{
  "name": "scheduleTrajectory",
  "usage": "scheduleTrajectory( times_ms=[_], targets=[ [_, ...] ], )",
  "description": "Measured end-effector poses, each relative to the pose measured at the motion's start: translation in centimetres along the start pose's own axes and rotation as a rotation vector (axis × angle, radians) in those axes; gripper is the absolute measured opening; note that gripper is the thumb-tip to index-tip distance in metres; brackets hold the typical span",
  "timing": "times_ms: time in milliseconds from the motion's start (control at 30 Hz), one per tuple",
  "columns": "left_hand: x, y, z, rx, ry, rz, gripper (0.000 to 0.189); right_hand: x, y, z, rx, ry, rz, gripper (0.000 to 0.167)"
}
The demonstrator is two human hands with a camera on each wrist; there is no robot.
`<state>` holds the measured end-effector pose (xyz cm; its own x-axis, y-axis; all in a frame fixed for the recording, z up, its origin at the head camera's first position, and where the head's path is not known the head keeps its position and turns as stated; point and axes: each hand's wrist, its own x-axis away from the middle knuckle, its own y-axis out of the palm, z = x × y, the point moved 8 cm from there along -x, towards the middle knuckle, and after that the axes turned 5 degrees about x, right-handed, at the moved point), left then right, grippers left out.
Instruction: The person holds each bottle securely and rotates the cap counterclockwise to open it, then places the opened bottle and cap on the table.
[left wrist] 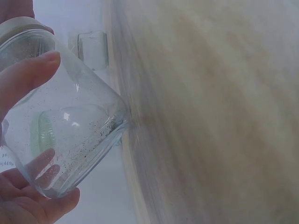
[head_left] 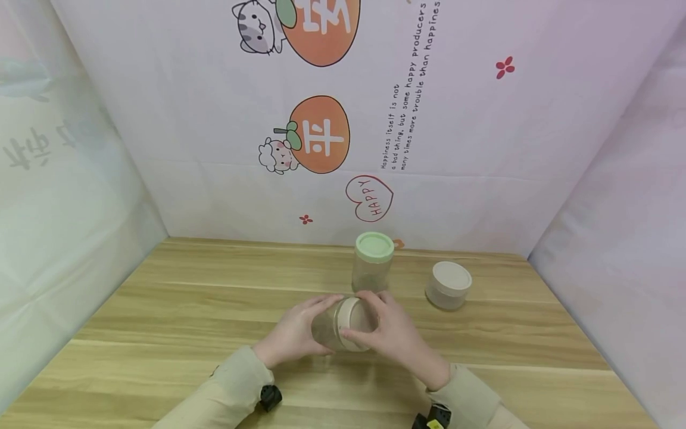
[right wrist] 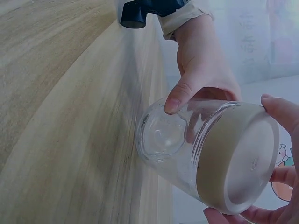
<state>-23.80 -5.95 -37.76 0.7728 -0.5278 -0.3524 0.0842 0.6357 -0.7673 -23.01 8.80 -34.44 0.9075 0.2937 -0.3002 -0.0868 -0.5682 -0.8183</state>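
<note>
A clear glass jar (head_left: 326, 329) is held tilted on its side over the table, its beige lid (right wrist: 252, 161) facing right. My left hand (head_left: 292, 332) grips the glass body, thumb on one side and fingers on the other. Around the lid curl the thumb and fingers of my right hand (head_left: 398, 333). Small dark specks (left wrist: 100, 133) cling to the inside of the glass near its lower edge in the left wrist view. The lid sits on the jar's mouth.
Behind the hands stands a taller clear jar (head_left: 371, 277) with a pale green lid (head_left: 374, 246). A shorter jar (head_left: 447, 292) with a whitish lid is to the right. The wood-grain table (head_left: 214, 280) meets a printed white cloth (head_left: 455, 208) at the back.
</note>
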Motion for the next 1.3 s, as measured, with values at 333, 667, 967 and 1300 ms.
scheduleTrajectory(
  times_ms=[333,667,967,1300],
  targets=[
    [0.0,0.0,0.0,-0.006,0.005,-0.005,0.098,0.2,0.0,-0.1,-0.017,-0.055,-0.015,0.070],
    [0.0,0.0,0.1,-0.011,0.018,0.009,0.098,0.6,-0.4,-1.0,0.023,-0.226,0.008,0.072],
    [0.0,-0.1,0.1,-0.005,0.024,0.026,0.098,0.7,-0.4,-1.3,0.026,-0.292,0.013,0.072],
    [0.1,-0.2,-0.4,0.000,0.018,0.039,0.097,0.8,-0.5,-1.7,0.032,-0.386,0.060,0.074]
  ],
)
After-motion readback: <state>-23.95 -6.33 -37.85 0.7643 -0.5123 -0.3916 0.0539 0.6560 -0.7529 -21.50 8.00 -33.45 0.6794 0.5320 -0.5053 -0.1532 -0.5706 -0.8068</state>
